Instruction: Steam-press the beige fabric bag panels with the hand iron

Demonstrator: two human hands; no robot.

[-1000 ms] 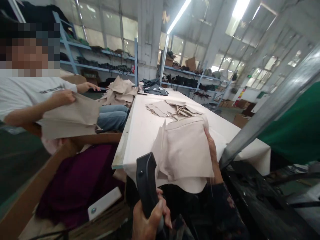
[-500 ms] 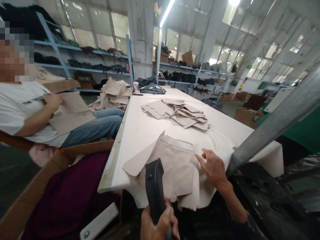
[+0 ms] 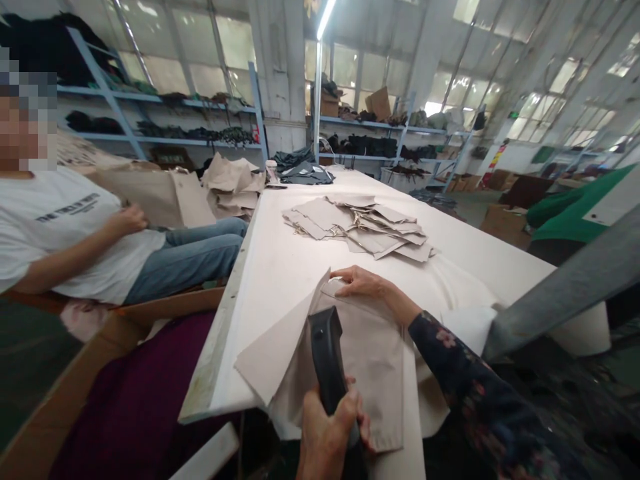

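My left hand [image 3: 327, 430] is wrapped round the handle of a black tool [image 3: 326, 353], whose broad head points away over the cloth. Under the tool a beige fabric piece [image 3: 375, 353] lies over the near end of the white-covered table [image 3: 295, 260]. A beige flap [image 3: 280, 347] is folded out to its left. My right hand [image 3: 363, 281] has come across from the right, thumb and fingers closed on the upper edge of the beige fabric near its top left corner. Farther up the table rests a loose pile of beige pieces [image 3: 360, 223].
A person in a white shirt [image 3: 75, 227] sits at the left with beige cloth. A box of purple fabric [image 3: 135, 393] stands beside the table. A slanted metal post [image 3: 560, 293] rises at the right. Dark folded cloth [image 3: 306, 173] lies at the table's far end.
My right hand has moved left from beside the fabric to its top edge and closed there. The black tool in my left hand has shifted slightly right. The seated person's cloth has moved.
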